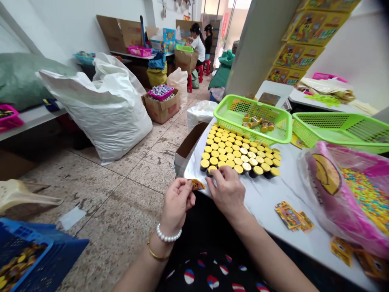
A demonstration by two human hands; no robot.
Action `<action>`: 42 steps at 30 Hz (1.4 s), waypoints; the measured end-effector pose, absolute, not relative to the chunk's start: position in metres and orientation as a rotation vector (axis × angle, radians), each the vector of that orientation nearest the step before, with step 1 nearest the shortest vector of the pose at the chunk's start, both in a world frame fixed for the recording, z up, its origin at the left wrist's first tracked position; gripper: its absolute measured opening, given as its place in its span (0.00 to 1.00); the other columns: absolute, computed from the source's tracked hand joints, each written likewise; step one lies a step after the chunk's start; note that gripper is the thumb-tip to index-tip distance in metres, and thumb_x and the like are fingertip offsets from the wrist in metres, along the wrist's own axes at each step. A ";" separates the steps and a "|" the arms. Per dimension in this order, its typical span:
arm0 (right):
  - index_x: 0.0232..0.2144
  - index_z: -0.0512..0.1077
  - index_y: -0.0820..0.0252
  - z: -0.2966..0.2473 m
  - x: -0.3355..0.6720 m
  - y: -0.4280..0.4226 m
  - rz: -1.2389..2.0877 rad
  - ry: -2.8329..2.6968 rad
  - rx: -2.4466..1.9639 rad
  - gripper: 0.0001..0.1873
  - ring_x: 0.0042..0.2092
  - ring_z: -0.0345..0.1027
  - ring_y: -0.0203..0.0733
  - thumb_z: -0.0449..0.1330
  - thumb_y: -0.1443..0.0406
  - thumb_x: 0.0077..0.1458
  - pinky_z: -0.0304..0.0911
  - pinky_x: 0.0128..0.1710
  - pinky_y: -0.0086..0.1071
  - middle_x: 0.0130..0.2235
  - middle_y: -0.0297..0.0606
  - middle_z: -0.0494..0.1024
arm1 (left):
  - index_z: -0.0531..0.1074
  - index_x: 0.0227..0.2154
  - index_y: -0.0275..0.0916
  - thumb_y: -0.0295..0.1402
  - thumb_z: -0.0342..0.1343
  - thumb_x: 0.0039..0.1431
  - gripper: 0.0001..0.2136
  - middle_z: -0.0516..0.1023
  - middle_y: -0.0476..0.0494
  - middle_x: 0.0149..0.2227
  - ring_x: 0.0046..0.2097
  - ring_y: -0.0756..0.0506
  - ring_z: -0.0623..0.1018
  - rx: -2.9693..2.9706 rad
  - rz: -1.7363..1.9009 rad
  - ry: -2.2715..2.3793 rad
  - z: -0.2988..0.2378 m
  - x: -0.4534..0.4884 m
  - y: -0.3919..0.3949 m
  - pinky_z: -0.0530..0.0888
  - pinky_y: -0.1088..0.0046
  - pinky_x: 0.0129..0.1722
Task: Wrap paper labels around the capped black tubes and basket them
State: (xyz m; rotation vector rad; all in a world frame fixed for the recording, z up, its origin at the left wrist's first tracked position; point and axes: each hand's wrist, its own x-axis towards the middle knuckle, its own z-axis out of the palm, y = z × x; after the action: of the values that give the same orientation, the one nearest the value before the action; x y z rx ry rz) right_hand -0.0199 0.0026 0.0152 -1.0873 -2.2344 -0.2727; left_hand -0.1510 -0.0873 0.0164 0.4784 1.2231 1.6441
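Note:
Between the thumb and fingers of my left hand (pixel 178 200) is a small orange printed label (pixel 198 185), held just off the table's front corner. My right hand (pixel 228 190) reaches over the front row of small dark jars with yellow lids (pixel 230 163). Its fingertips close on the yellow-lidded jar (pixel 212 170) near the row's left end; the fingers partly cover that jar. The jars stand upright in tight rows. To the right of my right hand lies a loose stack of the same orange labels (pixel 291 216).
A green basket (pixel 219 114) with several wrapped jars stands behind the rows, beside another green basket (pixel 340 142). At right, a pink tray (pixel 340 152) with a plastic bag holds colourful candy-like pieces (pixel 366 198). A blue crate (pixel 57 247) and a white sack (pixel 118 117) stand left; people sit far back.

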 end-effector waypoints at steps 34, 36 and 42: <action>0.51 0.71 0.63 0.009 -0.004 0.005 -0.054 -2.508 -1.051 0.17 0.34 0.71 0.45 0.57 0.65 0.60 0.63 0.28 0.35 0.40 0.45 0.77 | 0.75 0.30 0.31 0.37 0.70 0.45 0.15 0.75 0.51 0.23 0.14 0.61 0.59 0.247 1.510 1.123 0.005 -0.162 -0.072 0.50 0.85 0.12; 0.48 0.71 0.62 0.014 0.005 0.004 0.098 -2.465 -1.051 0.15 0.37 0.71 0.46 0.58 0.65 0.58 0.65 0.33 0.35 0.40 0.45 0.78 | 0.75 0.29 0.31 0.37 0.71 0.45 0.15 0.74 0.51 0.22 0.14 0.61 0.60 0.241 1.495 1.107 0.007 -0.161 -0.070 0.51 0.85 0.12; 0.55 0.66 0.52 0.036 0.029 -0.003 1.283 -1.780 -0.869 0.24 0.41 0.72 0.43 0.62 0.65 0.57 0.69 0.41 0.36 0.43 0.39 0.78 | 0.76 0.29 0.30 0.35 0.73 0.42 0.15 0.76 0.50 0.24 0.14 0.62 0.61 0.212 1.456 1.030 0.014 -0.153 -0.064 0.51 0.86 0.11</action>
State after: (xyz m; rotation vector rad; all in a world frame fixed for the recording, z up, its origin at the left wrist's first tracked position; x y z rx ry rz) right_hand 0.0286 -0.0025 0.0361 -0.8693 -1.7804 1.2835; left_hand -0.1533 -0.0638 0.0143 0.2115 1.0301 1.4558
